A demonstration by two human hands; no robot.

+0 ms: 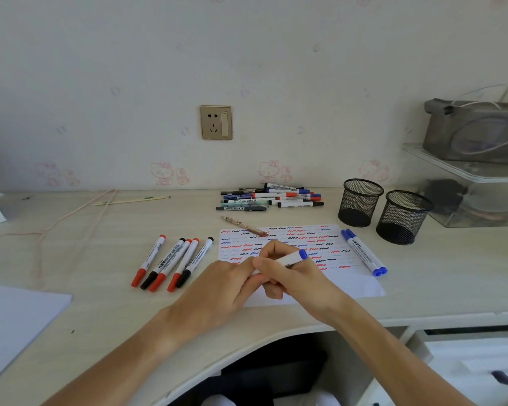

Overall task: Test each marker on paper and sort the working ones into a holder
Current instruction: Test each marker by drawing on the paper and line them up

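- Holding the blue marker (291, 258) in your right hand (294, 273), fingers curled round its barrel, above the scribbled paper (349, 284).
- Your left hand (220, 285) pinches its near end.

Pale wood-grain desk (106, 291) with a curved near edge. Centre: scribbled test paper (311, 250), a patterned pencil (244, 226) lying across its far left corner, two blue markers (363, 252) on its right edge. Left of the paper: five red and black markers (172, 262) in a row. Far centre: a marker pile (272, 197). Far right: two black mesh holders (381, 210) and a clear organiser (467, 197). Far left: a pink cord (71, 215).
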